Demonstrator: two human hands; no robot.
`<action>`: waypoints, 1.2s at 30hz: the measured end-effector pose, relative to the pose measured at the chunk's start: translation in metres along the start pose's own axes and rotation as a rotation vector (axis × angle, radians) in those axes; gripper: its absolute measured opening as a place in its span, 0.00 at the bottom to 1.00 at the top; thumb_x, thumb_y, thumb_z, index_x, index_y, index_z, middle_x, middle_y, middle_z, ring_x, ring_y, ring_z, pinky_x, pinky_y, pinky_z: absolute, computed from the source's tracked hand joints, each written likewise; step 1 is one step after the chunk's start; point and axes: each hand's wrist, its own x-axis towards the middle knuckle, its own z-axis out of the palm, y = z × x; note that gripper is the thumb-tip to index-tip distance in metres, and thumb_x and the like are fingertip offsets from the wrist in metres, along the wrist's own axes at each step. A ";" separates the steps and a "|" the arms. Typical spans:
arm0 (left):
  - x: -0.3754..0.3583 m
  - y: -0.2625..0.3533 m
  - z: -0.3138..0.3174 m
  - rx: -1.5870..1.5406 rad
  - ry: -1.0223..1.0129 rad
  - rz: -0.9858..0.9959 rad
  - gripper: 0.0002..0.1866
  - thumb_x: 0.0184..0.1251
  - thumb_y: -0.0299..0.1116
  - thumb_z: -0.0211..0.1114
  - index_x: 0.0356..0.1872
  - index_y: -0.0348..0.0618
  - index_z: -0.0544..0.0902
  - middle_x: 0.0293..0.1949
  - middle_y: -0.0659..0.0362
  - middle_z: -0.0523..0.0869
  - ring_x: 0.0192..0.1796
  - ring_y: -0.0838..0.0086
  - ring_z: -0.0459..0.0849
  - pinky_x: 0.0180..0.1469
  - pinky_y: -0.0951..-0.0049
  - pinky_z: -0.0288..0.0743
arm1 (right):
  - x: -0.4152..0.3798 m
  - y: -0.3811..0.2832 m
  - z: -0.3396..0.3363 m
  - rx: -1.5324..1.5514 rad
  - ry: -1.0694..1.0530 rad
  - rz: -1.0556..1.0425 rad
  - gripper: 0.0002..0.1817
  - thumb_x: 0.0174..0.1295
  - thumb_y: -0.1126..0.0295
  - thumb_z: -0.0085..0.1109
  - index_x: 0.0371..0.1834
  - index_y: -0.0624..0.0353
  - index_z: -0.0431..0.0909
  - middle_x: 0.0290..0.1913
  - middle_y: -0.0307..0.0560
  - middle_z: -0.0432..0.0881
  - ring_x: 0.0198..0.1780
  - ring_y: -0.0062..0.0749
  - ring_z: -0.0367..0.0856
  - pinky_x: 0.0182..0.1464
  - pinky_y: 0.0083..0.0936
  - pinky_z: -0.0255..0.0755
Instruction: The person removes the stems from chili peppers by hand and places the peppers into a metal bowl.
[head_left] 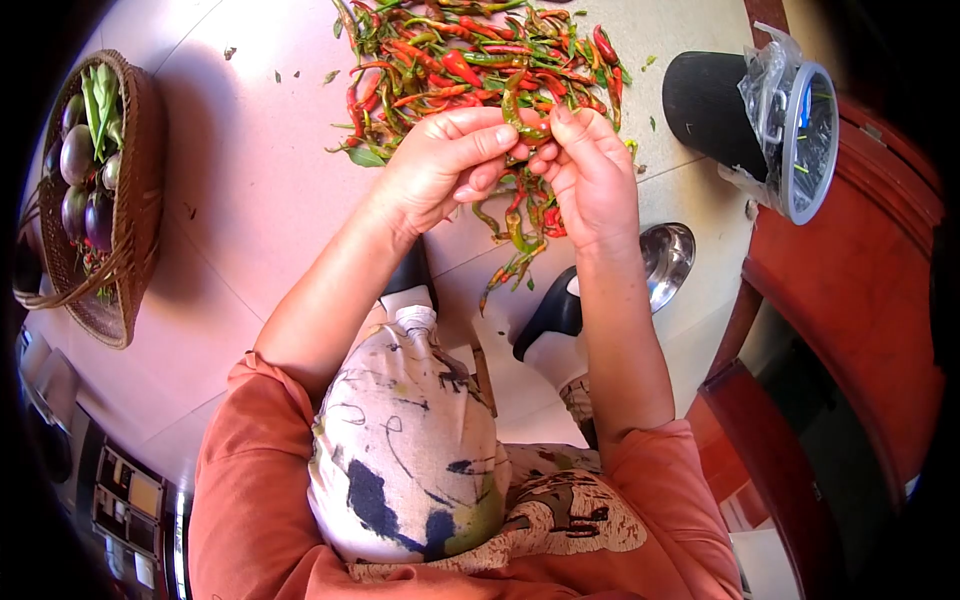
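We hold one green chili pepper between both hands: left hand and right hand fingers pinched shut on it, above the floor's chili pile. Pulling too hard could snap it, dropping pieces beside the steel bowl.

Pale tiled floor in sunlight, red-brown wooden furniture at right
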 end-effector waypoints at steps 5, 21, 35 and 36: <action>-0.003 -0.003 -0.002 0.198 0.098 0.131 0.08 0.65 0.29 0.57 0.41 0.37 0.78 0.19 0.67 0.74 0.17 0.88 0.67 0.16 0.89 0.55 | -0.002 0.006 0.000 -0.159 0.039 -0.060 0.04 0.60 0.71 0.58 0.32 0.58 0.75 0.28 0.37 0.78 0.25 0.15 0.72 0.29 0.11 0.68; -0.005 -0.006 -0.016 -0.169 -0.107 -0.005 0.09 0.68 0.35 0.54 0.40 0.40 0.75 0.21 0.63 0.74 0.15 0.86 0.61 0.14 0.87 0.53 | -0.010 0.014 -0.023 0.472 -0.183 0.183 0.04 0.63 0.72 0.48 0.37 0.59 0.71 0.34 0.44 0.77 0.34 0.25 0.71 0.38 0.25 0.67; -0.005 -0.016 -0.009 -0.176 -0.001 -0.047 0.18 0.70 0.44 0.49 0.43 0.36 0.74 0.30 0.52 0.82 0.24 0.70 0.82 0.24 0.78 0.77 | -0.008 0.013 -0.005 -0.230 -0.135 -0.101 0.08 0.60 0.74 0.57 0.41 0.62 0.76 0.33 0.37 0.79 0.30 0.12 0.71 0.32 0.11 0.66; -0.004 -0.016 -0.010 -0.175 -0.001 -0.047 0.18 0.70 0.44 0.49 0.43 0.36 0.74 0.30 0.52 0.82 0.24 0.70 0.82 0.24 0.78 0.77 | -0.009 0.013 -0.004 -0.227 -0.129 -0.118 0.07 0.60 0.74 0.56 0.40 0.63 0.76 0.34 0.38 0.80 0.31 0.13 0.73 0.34 0.11 0.67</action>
